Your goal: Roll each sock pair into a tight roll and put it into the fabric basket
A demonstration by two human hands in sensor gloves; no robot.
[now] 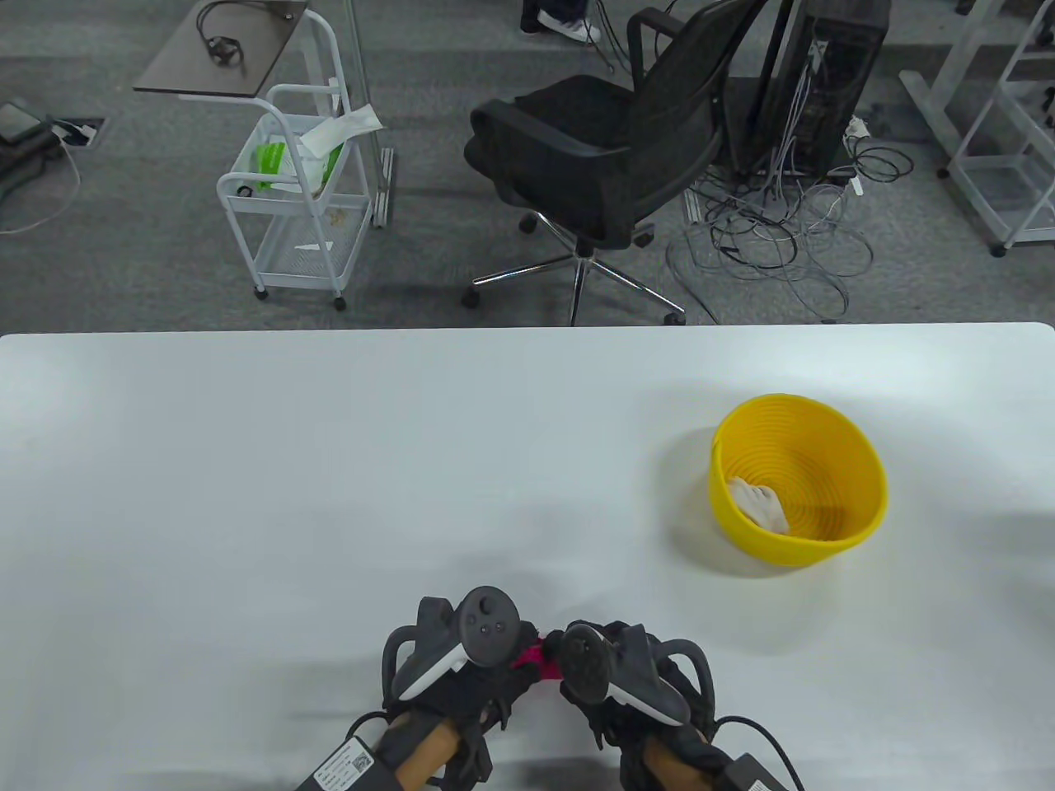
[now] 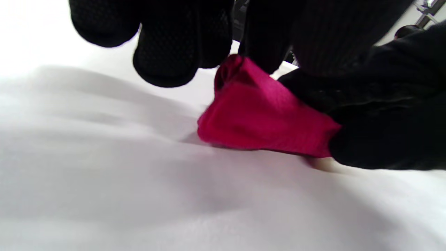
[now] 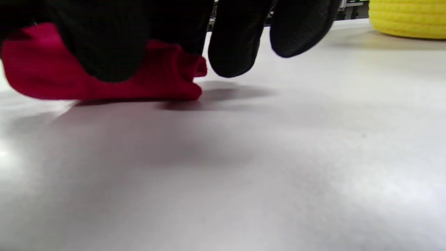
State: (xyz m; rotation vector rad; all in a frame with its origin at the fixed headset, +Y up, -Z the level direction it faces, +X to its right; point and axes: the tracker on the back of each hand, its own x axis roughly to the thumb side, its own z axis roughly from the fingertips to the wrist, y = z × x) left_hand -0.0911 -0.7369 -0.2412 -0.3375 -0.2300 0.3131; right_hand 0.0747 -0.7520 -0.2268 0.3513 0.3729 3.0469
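Note:
A magenta sock pair (image 1: 532,657) lies bunched on the white table (image 1: 330,494) near its front edge, between my two hands. My left hand (image 1: 461,667) and right hand (image 1: 614,671) meet over it, and their trackers hide most of it. In the left wrist view the sock pair (image 2: 261,118) is a short folded wad whose right end is gripped by the right hand's fingers (image 2: 383,132). In the right wrist view a finger (image 3: 104,52) is curled over the sock pair (image 3: 163,80). The yellow basket (image 1: 824,548) stands to the right and holds a white sock roll (image 1: 762,503).
The basket (image 3: 407,19) shows at the top right of the right wrist view. Beyond the table's far edge stand a black office chair (image 1: 593,156), a white cart (image 1: 297,189) and a tangle of cables (image 1: 783,231) on the floor.

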